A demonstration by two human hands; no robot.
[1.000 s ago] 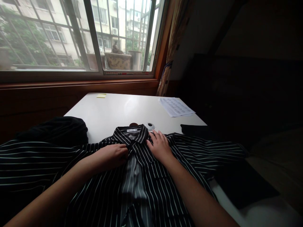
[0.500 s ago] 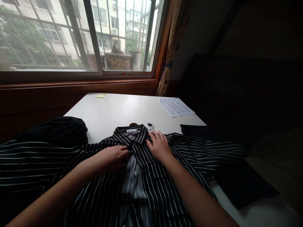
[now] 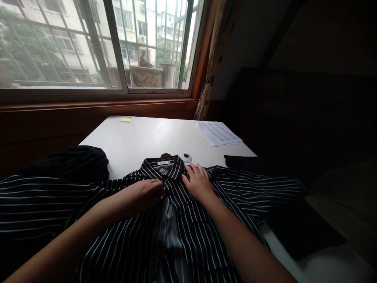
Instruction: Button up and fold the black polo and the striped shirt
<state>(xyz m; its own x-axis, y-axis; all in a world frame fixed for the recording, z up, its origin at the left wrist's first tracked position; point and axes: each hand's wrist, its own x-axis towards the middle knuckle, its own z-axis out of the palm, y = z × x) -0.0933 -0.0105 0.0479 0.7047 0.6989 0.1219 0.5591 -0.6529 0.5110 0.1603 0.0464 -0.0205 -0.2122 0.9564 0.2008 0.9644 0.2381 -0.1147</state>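
Observation:
A black shirt with white stripes [image 3: 194, 224] lies spread front up, its collar [image 3: 176, 169] pointing away from me and its sleeves out to both sides. The front is partly open below the collar, showing the grey inside. My left hand [image 3: 150, 192] is closed at the front edge just under the collar, pinching the shirt's fabric there; its fingertips are partly hidden. Flat on the shirt to the right of the collar rests my right hand [image 3: 198, 181], fingers spread.
A white table [image 3: 141, 135] carries the shirt. Dark bundled cloth [image 3: 67, 161] lies at left, dark folded cloth [image 3: 303, 228] at right. Beyond the collar sits a small white round object [image 3: 186, 157]. Printed sheets [image 3: 218, 133] and a yellow note [image 3: 125, 119] lie farther back, before a window [image 3: 153, 43].
My left hand has shifted slightly right, drawing the left front edge a little toward the other side; its fingers are more tightly closed. My right hand has stayed in place.

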